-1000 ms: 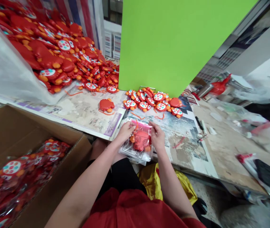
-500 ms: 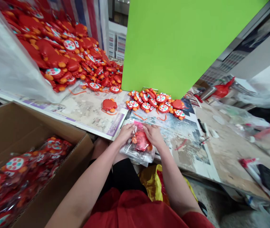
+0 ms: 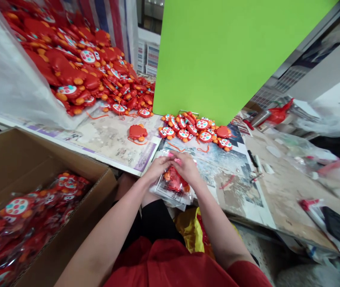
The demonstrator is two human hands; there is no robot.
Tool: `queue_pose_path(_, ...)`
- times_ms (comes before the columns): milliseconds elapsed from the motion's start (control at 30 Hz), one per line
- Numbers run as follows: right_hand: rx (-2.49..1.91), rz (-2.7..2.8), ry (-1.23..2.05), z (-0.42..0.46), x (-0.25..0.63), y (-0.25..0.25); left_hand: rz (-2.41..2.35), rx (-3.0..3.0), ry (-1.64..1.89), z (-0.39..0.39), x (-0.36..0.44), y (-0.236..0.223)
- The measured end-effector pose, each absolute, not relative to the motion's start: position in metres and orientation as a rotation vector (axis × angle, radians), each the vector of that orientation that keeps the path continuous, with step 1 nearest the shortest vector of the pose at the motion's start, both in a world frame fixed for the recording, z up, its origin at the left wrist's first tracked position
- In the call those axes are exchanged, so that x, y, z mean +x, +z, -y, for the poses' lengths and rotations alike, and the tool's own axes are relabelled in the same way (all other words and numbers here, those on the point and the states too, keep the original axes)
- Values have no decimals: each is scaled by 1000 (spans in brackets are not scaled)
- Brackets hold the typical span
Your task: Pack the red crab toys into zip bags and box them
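My left hand (image 3: 157, 167) and my right hand (image 3: 186, 166) meet at the top edge of a clear plastic bag (image 3: 174, 185) with a red crab toy inside it. Both hands pinch the bag's pink top strip, fingers closed and nearly touching each other. The bag lies on a small stack of empty clear bags (image 3: 170, 197) at the table's near edge. A cluster of loose red crab toys (image 3: 196, 129) sits just beyond my hands. One single crab toy (image 3: 136, 132) lies apart to the left.
A big heap of red crab toys (image 3: 77, 67) spills from a clear sack at the back left. A cardboard box (image 3: 23, 191) at my left holds several bagged toys. A green board (image 3: 226, 52) stands behind. Pens and plastic clutter (image 3: 328, 215) lie at right.
My hands have slid together along the bag's top edge, from its two corners to its middle. The bag with the toy has stayed in place.
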State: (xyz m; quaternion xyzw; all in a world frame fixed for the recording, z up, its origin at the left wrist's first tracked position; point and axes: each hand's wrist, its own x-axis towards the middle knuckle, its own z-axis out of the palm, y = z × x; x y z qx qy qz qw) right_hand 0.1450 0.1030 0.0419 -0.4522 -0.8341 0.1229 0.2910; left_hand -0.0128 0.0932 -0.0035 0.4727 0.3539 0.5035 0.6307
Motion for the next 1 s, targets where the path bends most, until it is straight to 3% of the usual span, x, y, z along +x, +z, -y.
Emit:
queue_pose_path(400,-1386,2519,-10,-106,116,51,-941,1261,1140,-96,-12,-9)
queue_pose_path(600,-1301,2103,371,-128,130,38,-867,1197,1115,-94,-11,-5)
queue_pose_path(733,-1461,1669,396,-135,198,15,-879,1144,1110,-90,-10,1)
queue_pose_path(1000,-2013,1234,-37,-58,380,-28,-972,1207,1118,-93,-12,-9)
